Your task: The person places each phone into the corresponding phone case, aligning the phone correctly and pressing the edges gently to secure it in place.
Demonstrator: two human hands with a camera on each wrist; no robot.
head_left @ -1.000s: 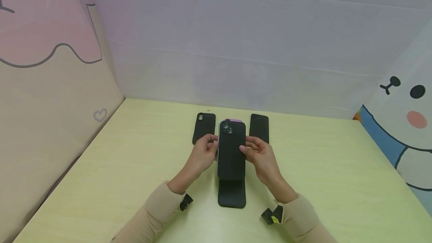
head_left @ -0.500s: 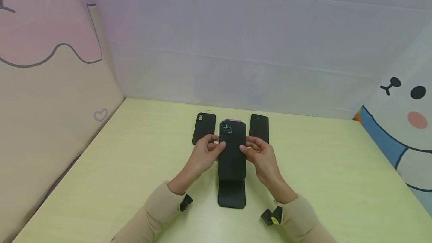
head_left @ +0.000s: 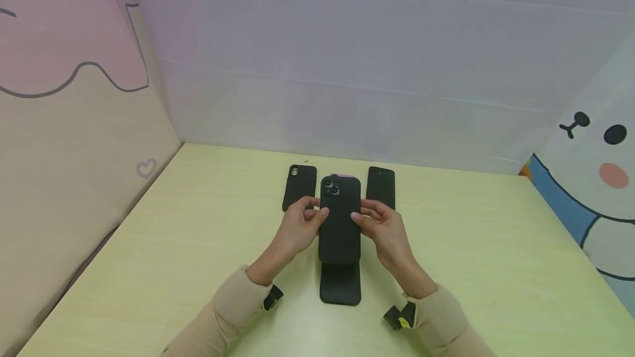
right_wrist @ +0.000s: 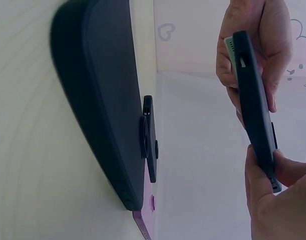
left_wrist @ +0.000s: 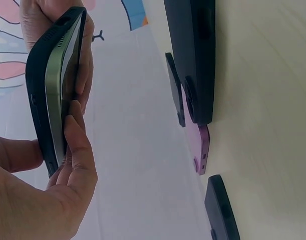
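Note:
Both hands hold a pale green-edged phone (left_wrist: pixel 53 85) with a black phone case (head_left: pixel 339 236) over its back, raised above the table. Camera lenses show through the case's cutout at the upper left. My left hand (head_left: pixel 297 229) pinches the left side, thumb on the case back and fingers on the screen side. On the right side, my right hand (head_left: pixel 388 234) grips likewise, its thumb at the edge. A strip of the phone's side stands out from the case in the left wrist view. Beneath lies a larger-looking black-backed phone (head_left: pixel 340 285), partly hidden by the held one.
A purple phone (left_wrist: pixel 195 137) lies just behind the black one on the pale wooden table (head_left: pixel 496 252). Farther back are a black phone case (head_left: pixel 300 186) on the left and another black phone-shaped piece (head_left: pixel 381 187) on the right. A pale wall sheet (head_left: pixel 347 70) closes off the back.
My left thumb has moved from the left edge onto the case's back. The pale strip along that edge no longer shows in the head view. My right hand stays nearly still.

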